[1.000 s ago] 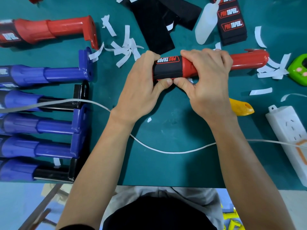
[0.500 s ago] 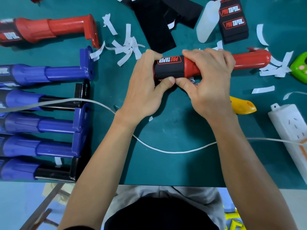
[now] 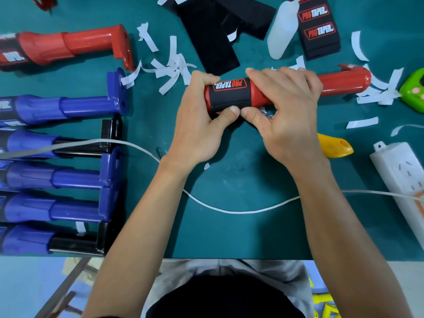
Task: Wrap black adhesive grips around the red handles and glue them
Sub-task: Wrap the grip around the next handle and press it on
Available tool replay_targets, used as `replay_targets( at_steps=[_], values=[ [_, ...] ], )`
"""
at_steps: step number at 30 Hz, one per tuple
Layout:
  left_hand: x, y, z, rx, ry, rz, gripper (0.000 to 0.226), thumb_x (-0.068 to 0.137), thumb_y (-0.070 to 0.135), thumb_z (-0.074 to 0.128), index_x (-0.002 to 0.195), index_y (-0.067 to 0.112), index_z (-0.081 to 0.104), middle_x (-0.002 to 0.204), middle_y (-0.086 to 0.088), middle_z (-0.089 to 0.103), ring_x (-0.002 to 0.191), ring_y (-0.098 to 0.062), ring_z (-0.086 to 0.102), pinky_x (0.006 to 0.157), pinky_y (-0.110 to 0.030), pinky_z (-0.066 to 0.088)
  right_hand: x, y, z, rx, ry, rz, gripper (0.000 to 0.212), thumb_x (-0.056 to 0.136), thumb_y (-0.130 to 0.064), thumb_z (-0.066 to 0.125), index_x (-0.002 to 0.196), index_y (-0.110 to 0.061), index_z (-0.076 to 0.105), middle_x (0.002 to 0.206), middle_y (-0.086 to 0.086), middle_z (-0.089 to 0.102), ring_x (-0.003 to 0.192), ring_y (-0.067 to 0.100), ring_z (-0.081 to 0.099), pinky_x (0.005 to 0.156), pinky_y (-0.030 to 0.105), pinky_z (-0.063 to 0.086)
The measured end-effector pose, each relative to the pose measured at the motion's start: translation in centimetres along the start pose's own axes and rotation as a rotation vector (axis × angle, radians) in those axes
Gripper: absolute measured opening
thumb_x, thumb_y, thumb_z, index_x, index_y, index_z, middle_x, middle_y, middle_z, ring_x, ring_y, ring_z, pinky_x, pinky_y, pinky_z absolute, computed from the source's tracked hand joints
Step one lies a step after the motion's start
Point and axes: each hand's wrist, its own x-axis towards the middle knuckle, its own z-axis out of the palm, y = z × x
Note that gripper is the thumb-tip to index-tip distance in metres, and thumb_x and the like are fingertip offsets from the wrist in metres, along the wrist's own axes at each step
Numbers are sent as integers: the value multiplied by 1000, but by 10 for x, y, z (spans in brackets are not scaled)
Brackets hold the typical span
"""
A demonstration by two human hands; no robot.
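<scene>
A red handle (image 3: 341,82) lies crosswise over the green table, held in both hands. A black grip (image 3: 231,97) with a red PRO TAPER label is wrapped round its left end. My left hand (image 3: 202,125) clasps that end, thumb pressing the grip's lower edge. My right hand (image 3: 284,111) covers the handle's middle, its thumb touching the left thumb on the seam. Loose black grips (image 3: 211,35) lie at the back, a stack of labelled ones (image 3: 317,26) to their right, and a white glue bottle (image 3: 283,31) between them.
Another red handle (image 3: 68,45) with a grip lies at far left, above a row of blue handles (image 3: 59,109). White backing strips (image 3: 169,65) litter the table. A white cable (image 3: 229,210) crosses under my arms to a power strip (image 3: 399,175). A yellow tool (image 3: 335,148) and green object (image 3: 415,90) sit right.
Both hands have kept their hold. The handle has been rolled slightly, so the label faces up more and the thumbs press closer together on the grip's edge.
</scene>
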Motion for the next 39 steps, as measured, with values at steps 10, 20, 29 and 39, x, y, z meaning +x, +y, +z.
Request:
replay_targets(
  at_steps=[10,20,29,39],
  values=[
    [1,0,-1,-9,2,-14,46,88,25,77,117,30,42,110,6,59,96,-18,57,87,-31,48,0,-1,-1,17,0,9,51,95,-38,71,141,-16,64,135,-5,66,126,20,51,114,35,20],
    [0,1,0,-3,8,-22,47,87,23,76,118,30,42,111,7,59,97,-16,57,87,-30,48,0,-3,0,22,18,25,48,95,-36,70,139,-15,66,133,-5,68,126,20,53,114,35,21],
    [0,0,1,3,9,-28,47,88,24,76,119,30,42,111,7,60,98,-16,58,87,-29,48,1,-8,1,14,38,64,44,96,-35,69,135,-16,68,130,-5,69,125,20,55,115,39,23],
    [1,1,-1,-3,2,-45,46,88,26,77,118,32,42,111,7,61,99,-15,59,87,-31,49,2,-10,6,-2,105,70,42,94,-39,68,130,-16,71,123,-5,71,118,20,56,113,33,23]
  ],
)
